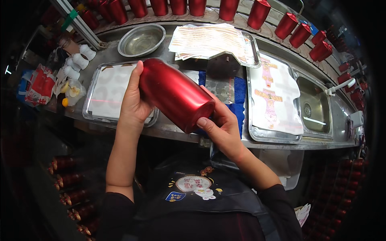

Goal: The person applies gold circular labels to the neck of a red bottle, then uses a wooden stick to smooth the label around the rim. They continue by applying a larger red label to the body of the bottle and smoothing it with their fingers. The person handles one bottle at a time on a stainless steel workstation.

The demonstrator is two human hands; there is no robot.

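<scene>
Metal counter (105,53) behind, red bottle (177,94) in left hand (134,98) and right hand (225,126)

A red bottle (177,94) is held up in the air before me, deep metallic in colour, its surface smooth and glossy. The body is stout and rounded, and it lies aslant: one end points to the person's left and away, the other slopes to the right and nearer the chest. Light glares in a bright streak near that lower end, while the upper end falls into darker red. The lower end looks flat, with a softly rounded edge. The left hand (134,98) supports the upper end, the right hand (223,126) the lower, thumb on its edge.
</scene>
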